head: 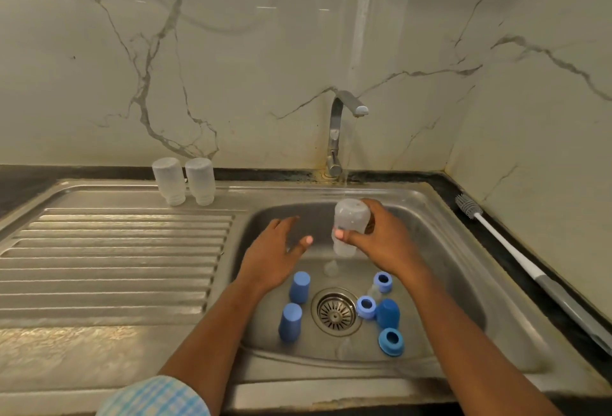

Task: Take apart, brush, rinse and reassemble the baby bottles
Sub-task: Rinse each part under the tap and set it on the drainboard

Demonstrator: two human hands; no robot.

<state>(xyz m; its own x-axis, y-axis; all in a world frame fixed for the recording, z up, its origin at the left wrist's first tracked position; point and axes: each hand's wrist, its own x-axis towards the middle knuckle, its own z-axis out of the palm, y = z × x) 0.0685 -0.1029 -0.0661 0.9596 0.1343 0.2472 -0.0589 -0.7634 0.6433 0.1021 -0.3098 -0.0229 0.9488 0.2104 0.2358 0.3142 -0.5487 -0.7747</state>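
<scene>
The right hand (pixel 384 243) grips a clear bottle (pixel 349 220) mouth down, thumb across its front and fingers curled behind. It holds the bottle over the back of the sink basin (pixel 457 266), just below the tap (pixel 337 137). The left hand (pixel 271 256) hovers over the basin's left side, fingers straight and spread, holding nothing, with a gap between it and the bottle. On the basin floor two blue caps (pixel 299 287) stand left of the drain (pixel 335 311), near the left wall. A darker cap (pixel 388 313) and three blue rings (pixel 391 341) crowd the drain's right side, and a clear teat (pixel 331 268) lies under the bottle. Bare steel shows along the basin's right wall. Two spare bottles (pixel 169 180) stand upside down, side by side, at the back edge of the drainboard (pixel 116 250), whose ribbed middle and front are bare. A brush (pixel 516 260) lies on the dark counter along the sink's right rim
</scene>
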